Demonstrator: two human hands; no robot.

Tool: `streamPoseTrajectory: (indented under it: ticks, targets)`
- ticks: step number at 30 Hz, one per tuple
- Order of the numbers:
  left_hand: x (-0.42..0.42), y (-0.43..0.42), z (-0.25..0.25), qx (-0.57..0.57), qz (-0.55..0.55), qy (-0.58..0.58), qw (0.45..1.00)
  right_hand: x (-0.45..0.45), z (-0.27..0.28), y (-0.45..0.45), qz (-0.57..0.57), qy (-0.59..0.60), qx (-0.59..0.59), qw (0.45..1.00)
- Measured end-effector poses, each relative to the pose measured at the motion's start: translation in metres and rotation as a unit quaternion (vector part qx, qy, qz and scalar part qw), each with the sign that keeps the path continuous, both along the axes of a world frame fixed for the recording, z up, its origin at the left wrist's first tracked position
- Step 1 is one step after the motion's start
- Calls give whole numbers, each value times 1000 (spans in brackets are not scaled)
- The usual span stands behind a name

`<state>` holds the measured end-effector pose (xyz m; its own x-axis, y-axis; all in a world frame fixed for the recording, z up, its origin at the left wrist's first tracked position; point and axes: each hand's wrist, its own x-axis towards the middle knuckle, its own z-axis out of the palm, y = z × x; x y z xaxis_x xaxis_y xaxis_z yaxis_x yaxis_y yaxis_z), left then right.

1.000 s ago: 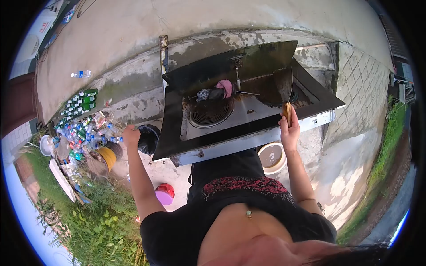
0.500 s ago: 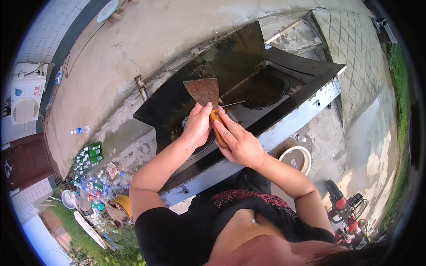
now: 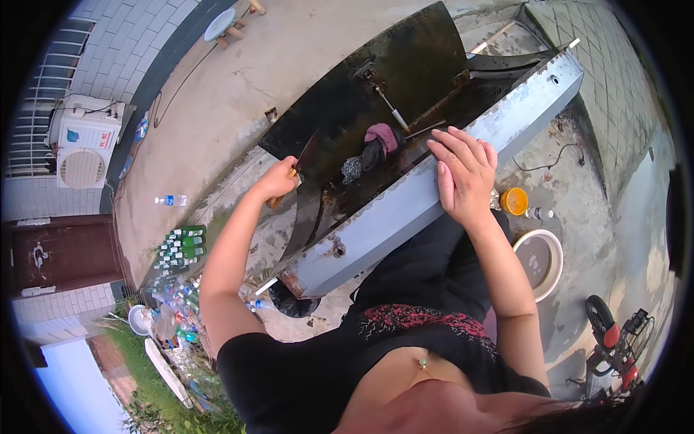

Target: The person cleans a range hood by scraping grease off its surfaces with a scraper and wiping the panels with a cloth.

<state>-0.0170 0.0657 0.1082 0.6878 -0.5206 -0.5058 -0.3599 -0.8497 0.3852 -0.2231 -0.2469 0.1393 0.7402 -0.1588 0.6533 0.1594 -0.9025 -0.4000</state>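
My left hand [image 3: 275,181] is closed round the wooden handle [image 3: 274,202] of the scraper at the left end of a greasy black appliance that looks like a range hood. The scraper's blade is mostly hidden or edge-on. My right hand [image 3: 466,177] has its fingers stretched out over the front of the hood's grey metal side [image 3: 390,231]; I cannot tell whether it touches. The hood's black panel [image 3: 325,94] stands raised, with a silver strut [image 3: 394,112] on it. Inside lie a steel wool ball [image 3: 351,170] and a pink and dark cloth or glove [image 3: 382,137].
A white bucket [image 3: 555,253] of murky water, an orange tub [image 3: 515,201] and a clear bottle [image 3: 539,213] stand at the right. Green bottles [image 3: 181,246] and a heap of plastic bottles [image 3: 170,311] lie left. A red and black bike [image 3: 611,336] is at lower right.
The scraper has gone from both hands to the left hand alone, which moved left. My right hand let go and opened to the right. The hood is tilted up, its front side showing more.
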Motion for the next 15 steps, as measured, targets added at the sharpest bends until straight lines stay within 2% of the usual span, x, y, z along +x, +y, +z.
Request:
streamPoseTrajectory:
  ticks: [1, 4, 7, 10, 15]
  targets:
    - [0, -1, 2, 9, 46, 42, 998, 0, 0, 0, 3, -1, -1, 1000]
    - [7, -6, 2, 112, -28, -52, 992, 1, 2, 1, 3, -10, -6, 1000]
    - [10, -18, -6, 234, -123, -235, 935, 3, 0, 3, 0, -21, 1, 1000]
    - [12, -55, 12, 379, -139, -252, 879, 7, -2, 3, -3, -42, 4, 999]
    - [18, -84, 19, 395, -160, -294, 855, 11, -4, 1, -1, -53, 8, 999]
